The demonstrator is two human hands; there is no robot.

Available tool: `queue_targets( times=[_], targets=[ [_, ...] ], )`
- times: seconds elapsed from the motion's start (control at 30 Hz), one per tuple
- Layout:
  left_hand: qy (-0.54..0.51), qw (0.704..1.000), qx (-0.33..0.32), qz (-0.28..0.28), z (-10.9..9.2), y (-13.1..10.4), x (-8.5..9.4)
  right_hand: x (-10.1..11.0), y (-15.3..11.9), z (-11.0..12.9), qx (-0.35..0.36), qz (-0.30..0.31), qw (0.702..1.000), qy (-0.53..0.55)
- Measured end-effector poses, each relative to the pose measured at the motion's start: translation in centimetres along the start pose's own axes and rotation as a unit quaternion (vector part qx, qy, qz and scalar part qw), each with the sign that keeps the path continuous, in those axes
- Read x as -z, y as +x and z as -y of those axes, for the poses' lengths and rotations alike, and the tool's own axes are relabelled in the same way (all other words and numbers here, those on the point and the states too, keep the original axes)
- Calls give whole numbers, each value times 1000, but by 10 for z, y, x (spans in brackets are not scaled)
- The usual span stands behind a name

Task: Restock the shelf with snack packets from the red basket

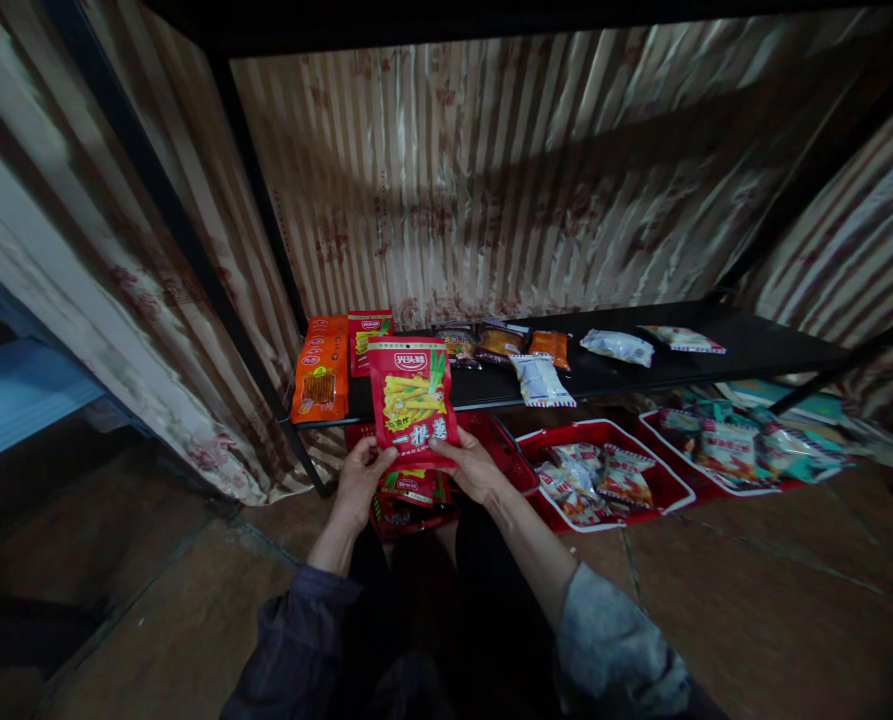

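Note:
A red snack bag (410,395) with yellow sticks pictured on its front is held upright before me. My left hand (362,478) pinches its lower left corner, and my right hand (476,466) grips the lower right corner, thumbs on the front. Below it, a red basket (502,452) holds more red bags (408,486), partly hidden by my hands and the held bag. Behind, on the black shelf (611,380), a similar red bag (369,338) stands beside orange snack packets (321,370) at the left end.
Farther right on the shelf lie several packets, among them a white one (542,380) at the front edge. Two red baskets of snack bags, one nearer (686,492) and one farther right (753,490), sit on the floor. Striped curtains (431,180) hang behind the black frame (255,200).

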State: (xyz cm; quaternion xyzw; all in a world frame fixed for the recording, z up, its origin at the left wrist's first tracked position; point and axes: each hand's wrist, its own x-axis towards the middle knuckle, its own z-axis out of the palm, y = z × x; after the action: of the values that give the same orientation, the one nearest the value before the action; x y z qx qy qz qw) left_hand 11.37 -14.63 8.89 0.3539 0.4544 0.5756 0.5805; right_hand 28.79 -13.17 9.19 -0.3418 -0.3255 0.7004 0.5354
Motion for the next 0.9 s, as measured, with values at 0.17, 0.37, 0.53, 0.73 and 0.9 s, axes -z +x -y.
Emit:
queue_targets(
  times=[0.17, 0.37, 0.53, 0.73, 0.9],
  targets=[
    [-1, 998, 44, 53, 8, 0, -2, 9, -10, 1, -2, -31, 999, -11],
    [-45, 991, 93, 86, 10, -5, -10, 18, -17, 1, -8, -44, 999, -12],
    [-43, 993, 87, 63, 10, -6, -14, 21, -18, -2, -7, -47, 999, -8],
    [25, 999, 39, 17, 14, -3, -12, 25, -15, -10, 1, -46, 999, -7],
    [32, 999, 17, -32, 17, -1, -11, 24, -9, -14, -2, -65, 998, -3]
  ],
)
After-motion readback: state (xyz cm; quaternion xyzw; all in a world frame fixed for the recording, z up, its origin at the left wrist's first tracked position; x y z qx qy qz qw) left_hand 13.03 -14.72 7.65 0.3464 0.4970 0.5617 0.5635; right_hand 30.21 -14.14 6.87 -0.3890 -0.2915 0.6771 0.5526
